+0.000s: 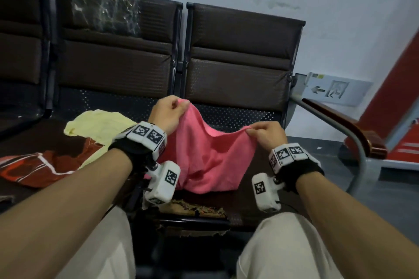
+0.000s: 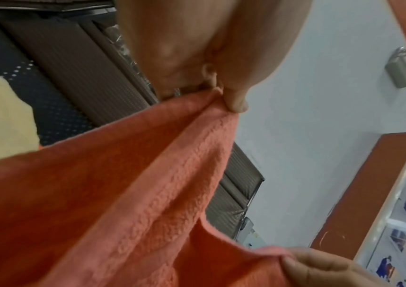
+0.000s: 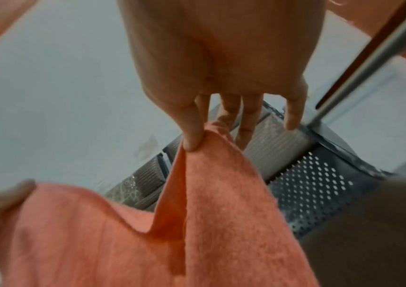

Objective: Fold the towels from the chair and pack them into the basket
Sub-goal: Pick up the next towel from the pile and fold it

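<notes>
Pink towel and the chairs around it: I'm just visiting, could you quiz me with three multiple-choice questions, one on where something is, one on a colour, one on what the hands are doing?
1. Where does the yellow towel lie?
A. On the seat to the left of the pink towel
B. On the floor by the armrest
C. Over a chair back

2. What colour is the patterned cloth at the far left?
A. Blue and green
B. Red with white lines
C. Plain black

3. How is the pink towel held?
A. Left hand alone
B. Lying untouched
C. Left hand and right hand each pinching the top edge

Answers: 1 A, the head view shows it on the seat beside the pink one. 2 B, red cloth with white lines. 3 C, both wrist views show a thumb pinching the edge.
</notes>
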`<state>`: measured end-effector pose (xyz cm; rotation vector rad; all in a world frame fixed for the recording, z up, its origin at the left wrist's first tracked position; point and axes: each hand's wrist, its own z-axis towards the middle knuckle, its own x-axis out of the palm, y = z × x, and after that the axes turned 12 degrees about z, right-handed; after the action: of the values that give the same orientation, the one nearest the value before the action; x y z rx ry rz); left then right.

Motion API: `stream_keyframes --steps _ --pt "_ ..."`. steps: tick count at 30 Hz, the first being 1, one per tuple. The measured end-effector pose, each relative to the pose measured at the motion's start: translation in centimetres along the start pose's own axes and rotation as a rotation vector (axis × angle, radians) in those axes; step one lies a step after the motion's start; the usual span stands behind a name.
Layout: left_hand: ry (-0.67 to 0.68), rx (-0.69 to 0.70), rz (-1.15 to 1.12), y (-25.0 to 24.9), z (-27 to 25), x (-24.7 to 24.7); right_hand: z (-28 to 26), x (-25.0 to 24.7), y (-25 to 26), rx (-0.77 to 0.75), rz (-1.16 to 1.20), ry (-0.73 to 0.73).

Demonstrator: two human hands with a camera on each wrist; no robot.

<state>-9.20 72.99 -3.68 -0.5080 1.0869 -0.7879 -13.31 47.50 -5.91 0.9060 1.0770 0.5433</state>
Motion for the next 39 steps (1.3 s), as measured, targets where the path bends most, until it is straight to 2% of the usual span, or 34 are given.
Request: stream_keyframes --steps 6,10,13,16,19,21,23,26,32,37,39 --pt "-0.128 0.083 -0.033 -5.4 1.0 -4.1 -2.1 -4.7 4.8 -0.096 -0.275 0.029" --pt "-0.273 0.087 -0.030 -8.4 1.6 -7.7 -3.2 -8.4 7.7 -0.128 -0.527 -0.027" --pt "-0.344 0.074 -0.042 -9.6 1.5 -9.7 -3.8 -10.5 8.3 -0.175 -0.729 -0.063" --pt "-0.361 0.053 -0.030 -9.6 1.1 -10.2 -4.1 -11.6 7.7 -0.178 -0.782 -0.083" --pt "-0.343 0.013 -0.015 -8.6 0.5 -9.5 -4.1 -12.4 6.5 -0.127 -0.666 -0.004" --pt "-0.326 -0.023 0.015 -7.4 0.3 -8.7 -3.7 -12.5 5.7 -0.120 -0.452 0.033" --pt "-0.306 -0.044 0.036 -5.8 0.5 -7.9 -3.1 -12.0 5.2 -0.124 -0.249 -0.022" --pt "-0.284 -0.091 0.042 -3.2 1.3 -6.7 -1.8 -10.4 4.8 -0.095 -0.076 -0.144" --pt "-0.248 -0.167 -0.008 1.0 4.2 -4.2 2.7 -6.7 3.2 -0.002 0.052 -0.178" --pt "-0.223 -0.139 -0.058 2.4 6.8 -2.4 7.1 -3.8 2.7 -0.010 0.355 -0.282" --pt "-0.162 -0.131 -0.024 3.3 7.0 -0.9 8.3 -2.2 1.6 0.036 0.341 -0.274"
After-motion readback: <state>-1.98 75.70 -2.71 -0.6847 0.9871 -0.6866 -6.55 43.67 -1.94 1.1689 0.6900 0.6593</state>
